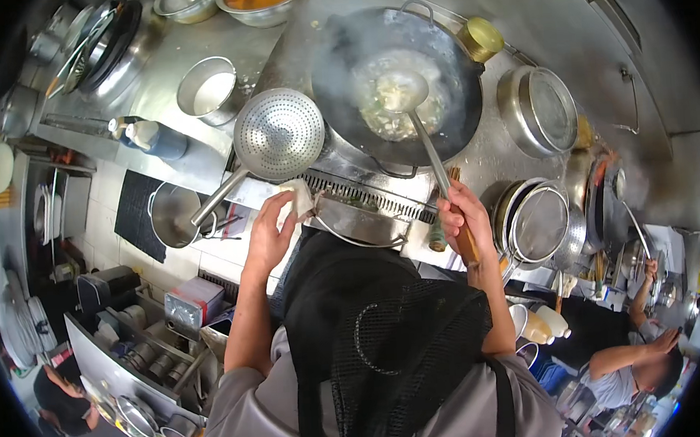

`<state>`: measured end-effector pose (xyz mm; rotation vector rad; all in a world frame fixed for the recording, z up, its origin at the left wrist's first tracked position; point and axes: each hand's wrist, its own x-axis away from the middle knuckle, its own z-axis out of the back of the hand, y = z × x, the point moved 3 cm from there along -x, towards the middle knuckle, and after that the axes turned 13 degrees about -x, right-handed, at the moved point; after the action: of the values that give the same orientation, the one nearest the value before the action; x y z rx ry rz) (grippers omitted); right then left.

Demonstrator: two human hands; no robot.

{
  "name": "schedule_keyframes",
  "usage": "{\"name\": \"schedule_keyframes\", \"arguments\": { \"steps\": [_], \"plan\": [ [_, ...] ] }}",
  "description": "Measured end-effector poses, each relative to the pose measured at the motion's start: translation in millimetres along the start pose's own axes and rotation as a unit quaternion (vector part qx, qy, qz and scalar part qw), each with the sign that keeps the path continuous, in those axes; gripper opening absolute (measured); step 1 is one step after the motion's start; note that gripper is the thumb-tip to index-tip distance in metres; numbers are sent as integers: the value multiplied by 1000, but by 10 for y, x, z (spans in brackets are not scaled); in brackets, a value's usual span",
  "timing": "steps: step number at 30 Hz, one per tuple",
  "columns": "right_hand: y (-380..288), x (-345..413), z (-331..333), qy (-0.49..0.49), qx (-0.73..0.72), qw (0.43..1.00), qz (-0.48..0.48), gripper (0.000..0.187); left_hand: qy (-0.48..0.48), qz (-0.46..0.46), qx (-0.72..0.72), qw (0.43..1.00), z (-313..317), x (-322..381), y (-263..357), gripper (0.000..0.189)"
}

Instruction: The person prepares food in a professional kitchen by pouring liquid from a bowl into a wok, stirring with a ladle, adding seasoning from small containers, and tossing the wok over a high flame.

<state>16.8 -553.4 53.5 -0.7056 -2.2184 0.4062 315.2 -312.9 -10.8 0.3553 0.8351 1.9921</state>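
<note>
My right hand point(465, 218) grips the wooden handle of a metal wok ladle point(429, 144), its bowl resting in the food. Steam rises from a large dark wok point(467, 112) holding pale, bubbling liquid with white and green pieces point(400, 104). My left hand point(272, 229) touches a folded white cloth point(298, 199) at the stove's front edge; whether its fingers close on the cloth is unclear. Just beyond that hand, a perforated metal strainer point(279, 134) lies with its handle over the counter edge. A metal trough-like container point(359, 219) sits between my hands.
Left of the strainer stands a metal pot with white contents point(207, 89); dark-liquid bottles point(162, 140) are further left. A bowl of orange liquid point(262, 4) stands at the back. Stacked sieves point(540, 225) lie right of my right hand. A co-worker point(623, 364) works at far right.
</note>
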Motion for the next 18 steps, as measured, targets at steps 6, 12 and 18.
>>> {"name": "schedule_keyframes", "arguments": {
  "steps": [6, 12, 18],
  "plan": [
    [161, 244, -372, 68, 216, 972, 59, 57, -18, -20, 3, 1000, 130, -412, -355, 37],
    [249, 193, -205, 115, 349, 916, 158, 56, -29, -51, -8, 998, 232, -695, -483, 38],
    [242, -141, 202, 225, 623, 690, 292, 53, -40, -59, 22, 997, 318, -905, -566, 34]
  ]
}}
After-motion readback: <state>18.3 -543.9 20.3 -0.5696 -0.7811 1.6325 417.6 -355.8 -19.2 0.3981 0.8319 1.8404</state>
